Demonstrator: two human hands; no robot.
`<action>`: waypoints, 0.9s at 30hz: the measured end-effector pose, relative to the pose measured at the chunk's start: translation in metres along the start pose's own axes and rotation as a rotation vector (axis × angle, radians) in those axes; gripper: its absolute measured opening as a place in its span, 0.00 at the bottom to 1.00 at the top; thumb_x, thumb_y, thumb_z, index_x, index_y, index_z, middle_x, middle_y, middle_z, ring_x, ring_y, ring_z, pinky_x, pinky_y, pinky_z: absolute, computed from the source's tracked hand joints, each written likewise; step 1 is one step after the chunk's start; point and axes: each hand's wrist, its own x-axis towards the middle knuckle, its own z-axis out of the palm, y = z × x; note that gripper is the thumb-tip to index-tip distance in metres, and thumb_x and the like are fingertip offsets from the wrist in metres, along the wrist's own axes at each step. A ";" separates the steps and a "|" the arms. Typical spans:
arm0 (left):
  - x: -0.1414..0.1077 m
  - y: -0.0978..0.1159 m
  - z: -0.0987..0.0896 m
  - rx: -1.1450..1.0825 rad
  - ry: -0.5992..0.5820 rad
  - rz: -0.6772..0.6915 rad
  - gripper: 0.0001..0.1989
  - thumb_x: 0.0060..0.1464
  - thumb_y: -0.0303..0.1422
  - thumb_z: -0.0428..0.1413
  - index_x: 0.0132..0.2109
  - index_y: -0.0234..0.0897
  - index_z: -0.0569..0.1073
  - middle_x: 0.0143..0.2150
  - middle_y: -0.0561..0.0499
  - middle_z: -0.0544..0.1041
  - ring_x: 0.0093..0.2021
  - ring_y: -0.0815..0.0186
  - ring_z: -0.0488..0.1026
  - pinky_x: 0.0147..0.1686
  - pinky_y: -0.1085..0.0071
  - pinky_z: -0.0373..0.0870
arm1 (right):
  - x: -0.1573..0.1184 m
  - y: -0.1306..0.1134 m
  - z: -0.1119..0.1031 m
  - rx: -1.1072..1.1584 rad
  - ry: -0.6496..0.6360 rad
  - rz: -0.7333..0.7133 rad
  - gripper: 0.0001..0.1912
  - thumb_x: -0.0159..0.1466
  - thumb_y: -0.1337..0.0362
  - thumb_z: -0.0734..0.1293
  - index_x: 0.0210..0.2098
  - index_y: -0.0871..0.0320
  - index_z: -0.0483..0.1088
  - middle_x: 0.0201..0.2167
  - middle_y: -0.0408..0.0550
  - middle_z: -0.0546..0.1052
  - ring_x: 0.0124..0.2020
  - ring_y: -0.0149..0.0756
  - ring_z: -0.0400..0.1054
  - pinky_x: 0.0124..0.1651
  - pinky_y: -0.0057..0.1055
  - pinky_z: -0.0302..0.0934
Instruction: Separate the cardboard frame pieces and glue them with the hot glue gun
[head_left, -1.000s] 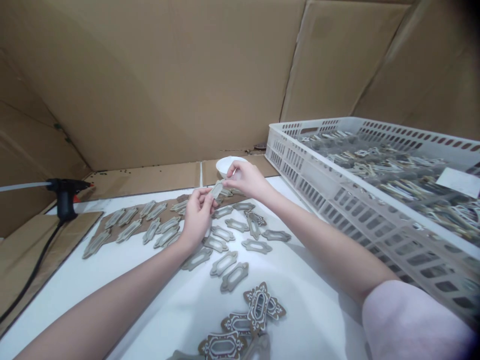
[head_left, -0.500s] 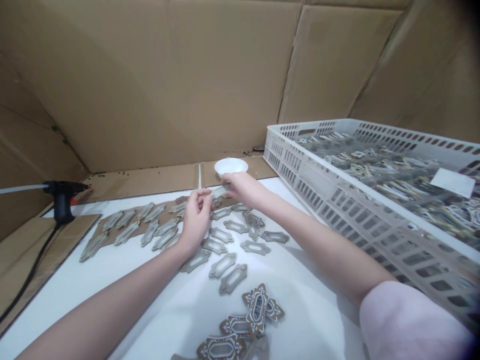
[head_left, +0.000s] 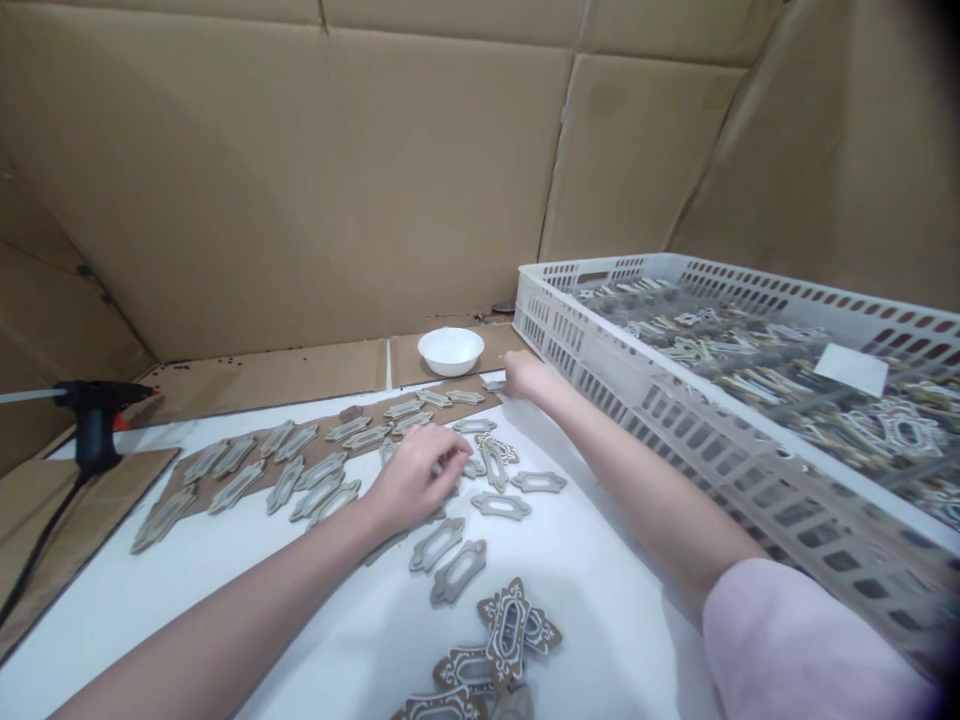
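Hand report first: where is the right hand [head_left: 527, 375]?

Resting at the far end of the cardboard strip [head_left: 442, 412], fingers together and extended, just beside a small plaque [head_left: 493, 384]. No grip visible.

Left hand [head_left: 411, 478]?

Curled down over the openwork plaques [head_left: 501, 505]. Its fingers hide the contact, so I cannot tell whether it is clamped on a piece.

Location of the parts?

Rows lie on the strip, left of the left hand; loose ones sit just ahead of it on the white bench [head_left: 600, 640]. A plastic crate [head_left: 750, 440] stands right of the right hand, a white bowl [head_left: 450, 350] beyond it.

Step in hand?

Judged from the layout, setting plaques out flat.

Next move?

Any lift needs care: the pieces lie close around the left hand.
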 end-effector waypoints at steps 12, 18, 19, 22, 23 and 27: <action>-0.001 0.003 0.001 0.067 -0.229 0.124 0.12 0.54 0.31 0.45 0.42 0.45 0.70 0.45 0.48 0.68 0.46 0.61 0.61 0.46 0.61 0.55 | -0.014 -0.010 -0.022 0.424 0.120 -0.094 0.05 0.47 0.70 0.68 0.19 0.61 0.66 0.22 0.50 0.72 0.29 0.36 0.67 0.32 0.28 0.57; -0.001 0.007 0.000 0.135 -0.300 0.158 0.14 0.49 0.41 0.51 0.44 0.45 0.69 0.45 0.50 0.67 0.46 0.60 0.59 0.47 0.59 0.54 | -0.025 -0.021 -0.030 0.905 -0.071 -0.244 0.10 0.54 0.63 0.64 0.20 0.60 0.62 0.15 0.38 0.63 0.15 0.22 0.54 0.20 0.21 0.50; -0.001 0.008 0.000 0.150 -0.307 0.168 0.15 0.48 0.41 0.53 0.44 0.45 0.69 0.44 0.50 0.68 0.46 0.59 0.59 0.47 0.60 0.54 | -0.026 -0.023 -0.029 0.972 -0.113 -0.258 0.10 0.55 0.63 0.63 0.20 0.60 0.61 0.15 0.37 0.63 0.15 0.21 0.53 0.19 0.20 0.49; -0.001 0.009 0.001 0.170 -0.301 0.197 0.14 0.46 0.42 0.55 0.40 0.44 0.70 0.42 0.50 0.68 0.45 0.60 0.59 0.46 0.61 0.55 | -0.027 -0.030 -0.026 1.127 -0.241 -0.275 0.12 0.55 0.63 0.64 0.18 0.60 0.60 0.14 0.37 0.61 0.14 0.20 0.50 0.17 0.19 0.45; -0.001 0.009 0.002 0.167 -0.298 0.203 0.13 0.46 0.41 0.55 0.39 0.43 0.71 0.42 0.51 0.68 0.44 0.60 0.59 0.45 0.61 0.55 | -0.028 -0.032 -0.025 1.168 -0.282 -0.276 0.12 0.55 0.63 0.64 0.18 0.60 0.60 0.13 0.37 0.61 0.13 0.20 0.49 0.16 0.19 0.45; -0.002 0.013 0.004 0.141 -0.295 0.205 0.10 0.45 0.38 0.55 0.37 0.41 0.70 0.39 0.51 0.69 0.42 0.61 0.60 0.44 0.62 0.56 | -0.030 -0.037 -0.024 1.315 -0.396 -0.263 0.11 0.56 0.63 0.63 0.20 0.61 0.64 0.16 0.39 0.64 0.15 0.20 0.52 0.17 0.19 0.47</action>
